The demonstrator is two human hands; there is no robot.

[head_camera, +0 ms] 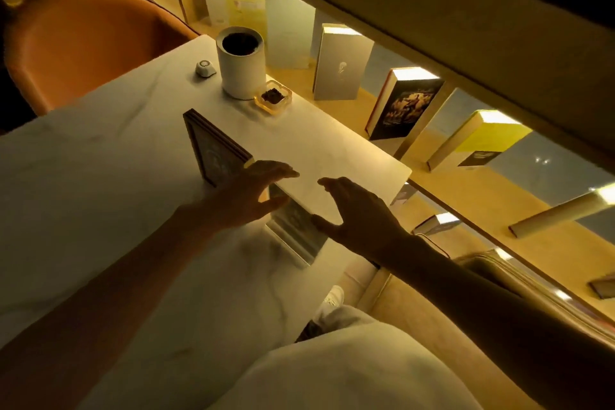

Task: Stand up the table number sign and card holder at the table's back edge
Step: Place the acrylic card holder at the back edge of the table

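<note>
A dark framed sign (213,146) stands upright on the white marble table (109,150), near its middle. Beside it, toward me, a clear acrylic card holder (294,226) stands on its base with a card inside. My left hand (248,191) hovers with spread fingers over the gap between sign and holder, its thumb close to the holder's top edge. My right hand (357,213) is spread too, thumb at the holder's right edge, fingers above the tabletop. Neither hand visibly grips anything.
A white cylindrical cup (240,63), a small round white device (205,68) and a glass ashtray (273,96) sit at the table's far end. An orange chair (83,43) stands to the left. Lit shelves of upright books (342,63) run along the right.
</note>
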